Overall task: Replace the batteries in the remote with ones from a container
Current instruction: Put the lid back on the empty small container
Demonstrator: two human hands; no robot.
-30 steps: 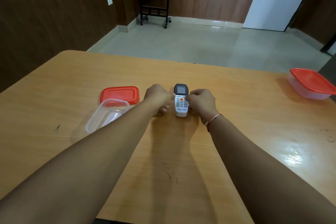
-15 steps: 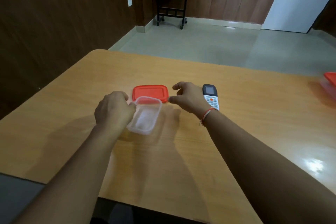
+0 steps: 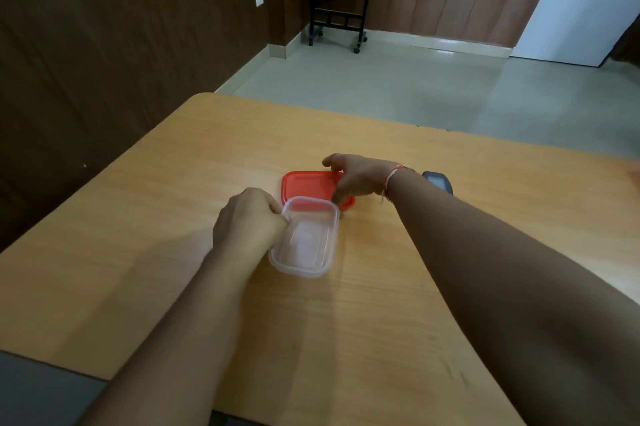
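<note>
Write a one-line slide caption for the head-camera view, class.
Left hand grips the clear container while right hand takes the red lid; remote behind the wrist.

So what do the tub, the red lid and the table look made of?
Tub: clear, thin plastic; the table shows through it. Red lid: opaque plastic, smooth, with a moulded raised rim. Table: wood-grain surface with a slight sheen, probably laminate rather than solid wood.
</note>
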